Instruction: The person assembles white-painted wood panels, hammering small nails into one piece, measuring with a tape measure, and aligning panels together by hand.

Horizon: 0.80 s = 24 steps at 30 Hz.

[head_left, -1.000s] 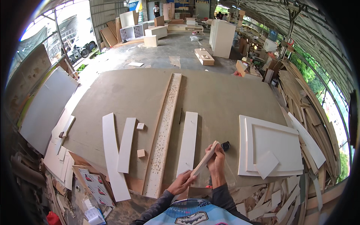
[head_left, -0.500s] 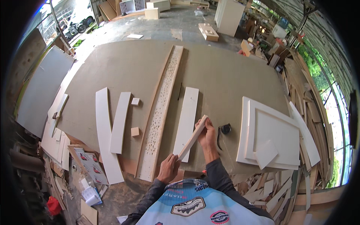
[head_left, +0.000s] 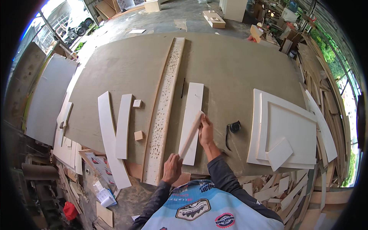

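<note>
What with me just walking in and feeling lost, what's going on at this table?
A person grips a thin wooden strip, with the left hand at its lower end and the right hand near its upper end. It slants over a white board on the table; whether the two touch is hard to tell. What looks like a black tape measure lies to the right, and a long speckled plank to the left.
</note>
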### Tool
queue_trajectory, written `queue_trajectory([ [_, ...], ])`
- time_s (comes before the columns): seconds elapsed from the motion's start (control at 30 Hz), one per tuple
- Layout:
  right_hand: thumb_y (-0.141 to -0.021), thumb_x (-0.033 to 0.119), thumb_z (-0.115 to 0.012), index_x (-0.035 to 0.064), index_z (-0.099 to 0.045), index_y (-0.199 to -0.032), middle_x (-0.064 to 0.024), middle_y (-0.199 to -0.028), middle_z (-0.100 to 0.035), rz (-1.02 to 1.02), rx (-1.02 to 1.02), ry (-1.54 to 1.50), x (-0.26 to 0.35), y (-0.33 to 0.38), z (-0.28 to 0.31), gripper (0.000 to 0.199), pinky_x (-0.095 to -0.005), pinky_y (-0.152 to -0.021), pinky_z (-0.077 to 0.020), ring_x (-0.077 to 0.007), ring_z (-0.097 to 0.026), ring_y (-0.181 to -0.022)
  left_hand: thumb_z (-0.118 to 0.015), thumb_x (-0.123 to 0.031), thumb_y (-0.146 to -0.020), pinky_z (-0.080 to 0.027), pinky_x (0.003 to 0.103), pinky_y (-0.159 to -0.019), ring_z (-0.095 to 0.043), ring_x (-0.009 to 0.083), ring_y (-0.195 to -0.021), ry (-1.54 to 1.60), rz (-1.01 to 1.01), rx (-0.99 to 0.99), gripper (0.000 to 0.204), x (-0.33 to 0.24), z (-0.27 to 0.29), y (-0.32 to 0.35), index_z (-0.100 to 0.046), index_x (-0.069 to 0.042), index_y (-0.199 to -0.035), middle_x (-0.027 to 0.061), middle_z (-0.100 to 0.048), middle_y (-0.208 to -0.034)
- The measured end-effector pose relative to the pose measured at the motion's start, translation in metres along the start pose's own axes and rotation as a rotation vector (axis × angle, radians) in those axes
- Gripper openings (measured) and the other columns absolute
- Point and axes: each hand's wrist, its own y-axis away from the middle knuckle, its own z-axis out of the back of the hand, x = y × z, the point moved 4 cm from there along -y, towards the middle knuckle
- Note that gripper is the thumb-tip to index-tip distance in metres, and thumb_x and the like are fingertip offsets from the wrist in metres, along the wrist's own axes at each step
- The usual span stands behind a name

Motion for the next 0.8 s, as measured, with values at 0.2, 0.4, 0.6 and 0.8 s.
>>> queue_trajectory([
  [0.2, -0.084, 0.047, -0.068, 0.0044, -0.045, -0.133, -0.0193, -0.130, -0.046, 0.548, -0.162, 1.516, -0.044, 0.047, 0.034, 0.069, -0.0495, -0.099, -0.0374, -0.0386, -0.046, -0.116, -0.058, -0.008, -0.090, -0.046, 0.048, -0.067, -0.058, 0.0407, -0.080, -0.103, 0.066, -0.086, 0.013, 0.028, -0.006, -0.070, -0.055, 0.000, -0.101, 0.0196, -0.056, -0.090],
  [0.4, -0.079, 0.048, -0.073, 0.0064, -0.026, -0.151, -0.0245, -0.147, -0.029, 0.327, -0.039, 1.671, -0.056, 0.055, 0.015, 0.096, -0.0584, -0.104, -0.0263, -0.0431, -0.032, -0.128, -0.056, -0.014, -0.091, -0.049, 0.049, -0.074, -0.061, 0.0403, -0.087, -0.272, 0.079, -0.071, 0.014, 0.062, -0.038, -0.155, -0.056, 0.000, -0.094, 0.0194, -0.059, -0.095],
  [0.6, -0.081, 0.048, -0.073, 0.0096, -0.025, -0.152, -0.0209, -0.152, -0.027, 0.322, -0.088, 1.698, -0.052, 0.005, 0.014, 0.093, -0.0592, -0.104, -0.0272, -0.0441, -0.032, -0.130, -0.056, -0.015, -0.087, -0.051, 0.048, -0.078, -0.063, 0.0374, -0.089, -0.424, 0.103, -0.023, 0.015, 0.095, -0.069, -0.222, -0.058, -0.001, -0.091, 0.0190, -0.060, -0.098],
  [0.8, -0.065, 0.057, -0.082, 0.0184, -0.022, -0.155, -0.0147, -0.160, -0.020, 0.189, 0.038, 1.680, -0.032, -0.034, 0.009, 0.115, -0.0644, -0.107, -0.0268, -0.0472, -0.034, -0.133, -0.055, -0.013, -0.088, -0.049, 0.052, -0.078, -0.062, 0.0424, -0.090, -0.350, 0.197, 0.027, 0.014, 0.121, -0.096, -0.239, -0.057, 0.000, -0.091, 0.0200, -0.059, -0.097],
])
